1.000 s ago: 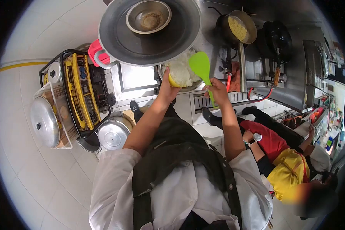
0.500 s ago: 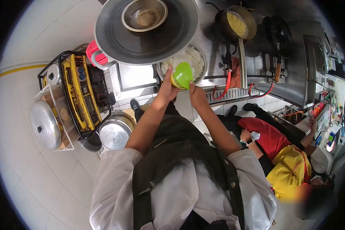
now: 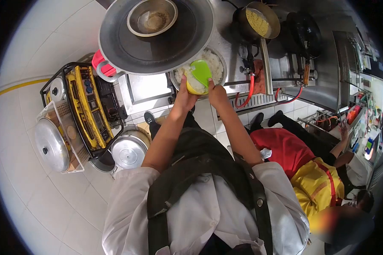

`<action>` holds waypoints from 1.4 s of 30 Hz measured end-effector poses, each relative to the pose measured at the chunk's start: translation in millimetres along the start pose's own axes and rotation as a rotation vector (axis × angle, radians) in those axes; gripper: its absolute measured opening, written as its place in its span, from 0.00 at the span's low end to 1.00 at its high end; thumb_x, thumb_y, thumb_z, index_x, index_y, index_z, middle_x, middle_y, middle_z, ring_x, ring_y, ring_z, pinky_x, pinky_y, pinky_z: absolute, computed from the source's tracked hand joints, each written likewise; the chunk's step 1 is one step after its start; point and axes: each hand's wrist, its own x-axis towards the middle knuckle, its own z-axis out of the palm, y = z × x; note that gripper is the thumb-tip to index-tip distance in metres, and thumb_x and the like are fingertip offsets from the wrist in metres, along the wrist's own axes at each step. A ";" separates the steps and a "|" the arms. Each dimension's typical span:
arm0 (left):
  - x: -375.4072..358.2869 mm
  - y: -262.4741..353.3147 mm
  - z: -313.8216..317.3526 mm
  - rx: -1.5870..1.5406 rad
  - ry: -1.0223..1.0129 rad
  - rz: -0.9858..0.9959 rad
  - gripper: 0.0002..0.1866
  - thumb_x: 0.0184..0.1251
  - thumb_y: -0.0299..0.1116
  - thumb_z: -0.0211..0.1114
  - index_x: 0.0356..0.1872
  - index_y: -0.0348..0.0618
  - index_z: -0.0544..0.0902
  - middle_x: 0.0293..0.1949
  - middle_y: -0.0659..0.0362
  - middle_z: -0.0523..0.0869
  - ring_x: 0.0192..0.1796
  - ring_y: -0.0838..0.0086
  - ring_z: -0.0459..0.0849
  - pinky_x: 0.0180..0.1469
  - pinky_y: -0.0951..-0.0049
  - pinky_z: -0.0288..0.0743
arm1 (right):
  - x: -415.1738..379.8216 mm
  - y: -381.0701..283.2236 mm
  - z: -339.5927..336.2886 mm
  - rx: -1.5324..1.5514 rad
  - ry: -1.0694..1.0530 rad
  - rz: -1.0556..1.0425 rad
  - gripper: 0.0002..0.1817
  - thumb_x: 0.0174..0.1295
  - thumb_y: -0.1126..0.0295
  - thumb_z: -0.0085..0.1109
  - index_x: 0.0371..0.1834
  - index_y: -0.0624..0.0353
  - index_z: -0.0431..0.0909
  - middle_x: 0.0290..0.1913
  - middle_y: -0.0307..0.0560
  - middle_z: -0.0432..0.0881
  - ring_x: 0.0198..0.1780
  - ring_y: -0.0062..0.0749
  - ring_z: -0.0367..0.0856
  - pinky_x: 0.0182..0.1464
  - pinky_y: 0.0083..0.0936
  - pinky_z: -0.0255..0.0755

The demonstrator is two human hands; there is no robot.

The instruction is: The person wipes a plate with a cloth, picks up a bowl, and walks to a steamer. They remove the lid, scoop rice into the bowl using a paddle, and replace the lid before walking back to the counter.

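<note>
My left hand [image 3: 184,97] is wrapped round a small yellow bowl [image 3: 195,88] with white rice in it, over the near edge of a round metal pot of rice [image 3: 221,56]. The fingers of my right hand [image 3: 216,93] are closed on the handle end of a green paddle [image 3: 201,71], whose flat blade lies over the rice in the bowl. Just beyond my hands, a wide grey pan [image 3: 115,46] partly covers the rice pot and carries a small metal bowl [image 3: 171,10].
A long-handled pan of yellow food [image 3: 259,22] and a black wok [image 3: 304,36] are on the stove at right. Red hoses [image 3: 252,91] hang there. At left are a yellow generator [image 3: 87,106], a lidded pot [image 3: 127,151] and a crate [image 3: 64,136]. A person in red and yellow [image 3: 281,146] is at right.
The green paddle has turned and shifted slightly left, so more rice shows in the yellow bowl. The view has shifted a little. The person at right has moved.
</note>
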 end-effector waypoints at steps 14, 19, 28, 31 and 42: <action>-9.3 17.6 13.4 -0.258 -0.038 -0.024 0.35 0.57 0.61 0.44 0.60 0.48 0.60 0.59 0.55 0.65 0.61 0.62 0.64 0.60 0.57 0.58 | -16.3 3.5 -50.4 0.678 -0.200 0.398 0.30 0.58 0.39 0.37 0.15 0.57 0.62 0.10 0.38 0.61 0.08 0.22 0.59 0.09 0.23 0.56; 0.5 9.1 14.8 -0.146 -0.036 0.025 0.38 0.58 0.65 0.38 0.60 0.46 0.60 0.59 0.55 0.65 0.61 0.62 0.64 0.61 0.59 0.57 | -22.6 4.9 -0.2 0.089 0.190 -0.065 0.35 0.63 0.48 0.30 0.17 0.69 0.74 0.19 0.64 0.75 0.25 0.55 0.76 0.29 0.44 0.70; 6.4 6.4 13.8 -0.069 -0.016 0.083 0.39 0.57 0.65 0.38 0.60 0.44 0.60 0.57 0.55 0.66 0.60 0.64 0.64 0.61 0.62 0.57 | -20.4 3.4 -13.7 0.123 0.074 0.017 0.32 0.64 0.52 0.31 0.19 0.69 0.75 0.23 0.69 0.74 0.32 0.60 0.75 0.38 0.47 0.68; 5.1 9.2 16.4 -0.088 0.000 0.095 0.39 0.57 0.66 0.38 0.59 0.44 0.61 0.57 0.55 0.66 0.60 0.64 0.64 0.61 0.62 0.57 | -24.2 3.9 -3.9 0.062 0.085 -0.027 0.33 0.64 0.51 0.31 0.18 0.69 0.75 0.23 0.69 0.74 0.31 0.60 0.75 0.38 0.47 0.68; 0.0 7.0 11.7 -0.316 -0.012 0.036 0.40 0.54 0.70 0.35 0.60 0.50 0.61 0.59 0.57 0.65 0.62 0.62 0.62 0.62 0.56 0.53 | -25.3 65.4 -16.1 1.398 -0.612 0.608 0.31 0.60 0.40 0.32 0.11 0.53 0.63 0.06 0.35 0.59 0.06 0.25 0.58 0.10 0.24 0.54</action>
